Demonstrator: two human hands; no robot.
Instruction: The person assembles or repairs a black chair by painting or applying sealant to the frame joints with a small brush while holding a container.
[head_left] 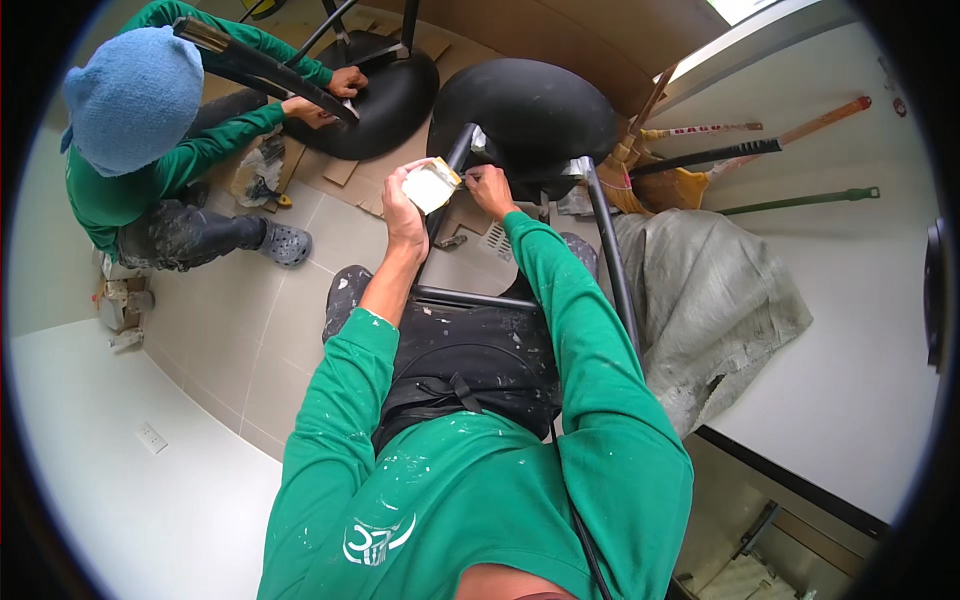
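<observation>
The left hand (402, 215) grips a white-faced item (429, 188); whether the right hand (492, 192) pinches anything, I cannot tell. Steadying the black chair (535, 108) should help.

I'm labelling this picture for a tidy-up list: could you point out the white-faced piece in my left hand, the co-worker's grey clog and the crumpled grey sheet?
White-faced piece (430, 188), head view: on its white face.
Grey clog (287, 243), head view: on its upper.
Crumpled grey sheet (708, 290), head view: on its draped middle.
</observation>
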